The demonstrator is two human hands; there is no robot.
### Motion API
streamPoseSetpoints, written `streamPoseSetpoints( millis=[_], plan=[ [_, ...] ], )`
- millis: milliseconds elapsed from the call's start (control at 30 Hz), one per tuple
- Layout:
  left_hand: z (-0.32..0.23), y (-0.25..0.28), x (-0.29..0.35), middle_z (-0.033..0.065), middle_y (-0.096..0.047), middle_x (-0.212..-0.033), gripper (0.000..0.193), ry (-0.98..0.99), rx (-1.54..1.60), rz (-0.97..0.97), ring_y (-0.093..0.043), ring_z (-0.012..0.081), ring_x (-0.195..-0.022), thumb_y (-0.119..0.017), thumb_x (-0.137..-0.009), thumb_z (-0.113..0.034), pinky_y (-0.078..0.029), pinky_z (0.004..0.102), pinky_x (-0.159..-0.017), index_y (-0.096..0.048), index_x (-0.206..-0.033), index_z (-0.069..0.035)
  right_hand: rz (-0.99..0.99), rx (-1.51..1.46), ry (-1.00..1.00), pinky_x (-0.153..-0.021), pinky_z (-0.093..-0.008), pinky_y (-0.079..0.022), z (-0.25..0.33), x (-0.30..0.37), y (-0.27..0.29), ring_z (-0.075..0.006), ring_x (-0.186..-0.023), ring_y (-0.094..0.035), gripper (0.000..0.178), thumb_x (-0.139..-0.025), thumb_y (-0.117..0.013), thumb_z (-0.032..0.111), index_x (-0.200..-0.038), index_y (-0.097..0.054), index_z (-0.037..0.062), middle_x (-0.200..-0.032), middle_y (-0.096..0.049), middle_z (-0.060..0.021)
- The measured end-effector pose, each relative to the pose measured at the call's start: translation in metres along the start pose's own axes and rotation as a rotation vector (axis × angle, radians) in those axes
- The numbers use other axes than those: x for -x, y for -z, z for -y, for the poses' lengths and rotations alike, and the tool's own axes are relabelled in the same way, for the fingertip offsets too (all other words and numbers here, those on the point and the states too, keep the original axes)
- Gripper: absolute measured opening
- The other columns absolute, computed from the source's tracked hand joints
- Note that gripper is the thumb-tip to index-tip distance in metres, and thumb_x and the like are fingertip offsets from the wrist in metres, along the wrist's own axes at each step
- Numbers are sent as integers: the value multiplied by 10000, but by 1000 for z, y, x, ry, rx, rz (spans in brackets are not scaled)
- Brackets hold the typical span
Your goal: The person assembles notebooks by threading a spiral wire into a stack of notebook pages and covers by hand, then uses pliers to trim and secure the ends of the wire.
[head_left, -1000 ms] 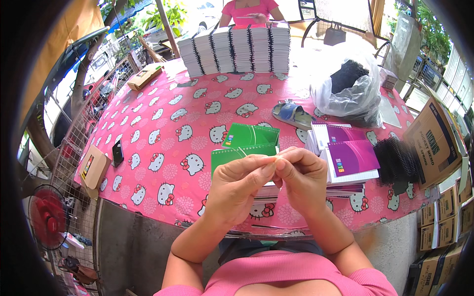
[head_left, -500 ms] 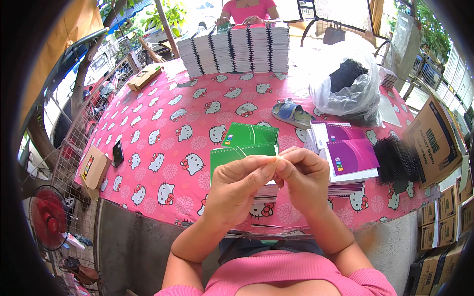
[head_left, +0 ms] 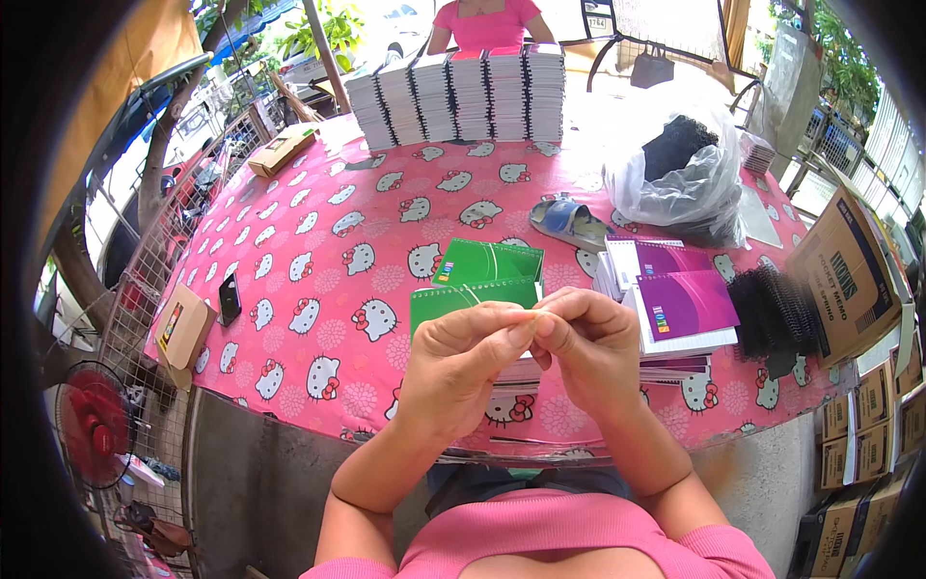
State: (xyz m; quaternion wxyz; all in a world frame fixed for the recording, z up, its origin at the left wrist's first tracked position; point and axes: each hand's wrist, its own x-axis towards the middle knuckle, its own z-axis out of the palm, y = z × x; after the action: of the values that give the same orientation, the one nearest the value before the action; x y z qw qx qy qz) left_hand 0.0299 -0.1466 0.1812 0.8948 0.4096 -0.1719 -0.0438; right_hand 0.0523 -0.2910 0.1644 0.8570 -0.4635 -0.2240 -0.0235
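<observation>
My left hand (head_left: 461, 362) and my right hand (head_left: 590, 345) meet fingertip to fingertip above the near part of the table. Both are closed in a pinch; whatever they hold, if anything, is too small to make out. Just beyond and partly hidden behind them lie green notebooks (head_left: 473, 301) with punched edges, on a stack. To the right of my right hand stands a stack of purple-covered memo notebooks (head_left: 690, 307) with white pages showing. A heap of black binding coils (head_left: 779, 314) lies beside the purple stack.
A pink patterned cloth (head_left: 318, 318) covers the table. Tall notebook stacks (head_left: 458, 101) stand at the far edge before a person (head_left: 487, 24). Around are a plastic bag (head_left: 666, 193) of black coils, a blue slipper-like item (head_left: 571, 222), a phone (head_left: 229, 300) and a carton (head_left: 854, 275).
The person across the table has drawn their hands off the tops of the notebook stacks. My own hands stay pinched together in nearly the same place.
</observation>
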Motion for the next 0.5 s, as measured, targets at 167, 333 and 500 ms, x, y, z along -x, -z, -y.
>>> streamPoseSetpoints(
  millis=[167, 333, 500],
  plan=[
    [-3, 0, 0, 115, -692, -980, 149, 29, -54, 37, -646, 200, -937, -600, -910, -55, -514, 364, -857, -693, -1020, -20, -19, 153, 126, -513, -182, -416, -2, 2, -3, -49, -620, -537, 70, -858, -693, 33, -889, -667, -24, -804, -637, -23],
    [-3, 1, 0, 130, -693, -993, 169, 59, -25, 30, -651, 224, -924, -601, -911, -69, -525, 382, -830, -688, -1045, -11, -17, 94, 61, -511, -191, -419, 1, 2, -1, -57, -613, -539, 79, -868, -689, 58, -881, -667, -16, -774, -650, -40],
    [-3, 2, 0, 136, -671, -977, 231, 98, 15, 38, -624, 214, -869, -632, -906, -93, -517, 353, -779, -661, -1083, 52, 13, -73, -50, -502, -190, -413, 4, 0, 0, -60, -610, -543, 107, -878, -687, 92, -881, -666, -14, -756, -657, -51]
  ],
)
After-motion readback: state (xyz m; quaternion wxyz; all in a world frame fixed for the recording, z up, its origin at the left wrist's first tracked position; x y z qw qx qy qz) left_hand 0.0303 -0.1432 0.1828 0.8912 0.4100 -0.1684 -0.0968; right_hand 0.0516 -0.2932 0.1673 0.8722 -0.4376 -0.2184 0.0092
